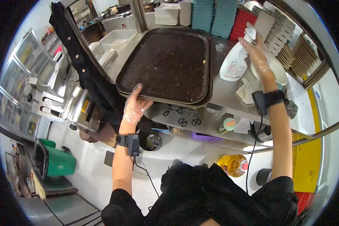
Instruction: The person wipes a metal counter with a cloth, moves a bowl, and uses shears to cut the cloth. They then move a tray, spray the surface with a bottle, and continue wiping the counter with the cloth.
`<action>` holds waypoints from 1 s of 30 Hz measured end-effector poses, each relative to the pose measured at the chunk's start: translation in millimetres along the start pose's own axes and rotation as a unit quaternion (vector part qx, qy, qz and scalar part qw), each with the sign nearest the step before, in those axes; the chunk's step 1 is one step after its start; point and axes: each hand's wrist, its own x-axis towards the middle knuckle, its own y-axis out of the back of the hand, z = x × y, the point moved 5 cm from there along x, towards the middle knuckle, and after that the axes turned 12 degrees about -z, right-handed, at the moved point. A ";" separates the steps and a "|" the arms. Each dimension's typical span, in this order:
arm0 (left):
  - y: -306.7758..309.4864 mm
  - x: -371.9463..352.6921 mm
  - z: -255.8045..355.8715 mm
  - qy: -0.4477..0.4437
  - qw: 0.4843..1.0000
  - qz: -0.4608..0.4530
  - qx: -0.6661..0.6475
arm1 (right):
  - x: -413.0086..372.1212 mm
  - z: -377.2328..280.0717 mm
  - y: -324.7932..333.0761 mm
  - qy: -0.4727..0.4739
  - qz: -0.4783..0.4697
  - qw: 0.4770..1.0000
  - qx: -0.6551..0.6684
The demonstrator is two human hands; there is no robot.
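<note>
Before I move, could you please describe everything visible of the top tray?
The top tray is dark and rectangular, with rounded corners and a raised rim. Apparently plastic, it is littered with pale crumbs. It lies face up on other trays; the left hand holds its near edge, thumb on the rim.

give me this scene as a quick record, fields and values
left hand: clear-gloved, thumb over the near rim of the top tray
right hand: clear-gloved, at the head of the white plastic spray bottle, grip unclear
trays: stacked dark brown rectangular trays, light crumbs scattered on top
surface: shiny steel counter
behind trays: white rectangular plates, teal stacked dishes
below counter: black-handled scissors
floor: clear bottle of yellow oil
</note>
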 end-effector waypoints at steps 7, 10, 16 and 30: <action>5.7 9.8 -4.1 -0.037 0.999 0.030 0.012 | -150.8 -12.9 -19.8 -0.073 -0.058 0.996 0.010; -8.3 -7.9 -11.0 -0.048 0.997 0.053 0.017 | -214.9 15.1 -80.5 -0.208 -0.237 0.924 0.216; -0.1 -40.8 -50.5 -0.020 0.999 0.033 0.029 | -250.1 3.7 -118.8 -0.329 -0.299 0.768 0.462; 37.7 -69.1 13.3 -0.107 0.992 -0.072 0.000 | -228.3 -7.8 -121.7 -0.367 -0.225 0.638 0.638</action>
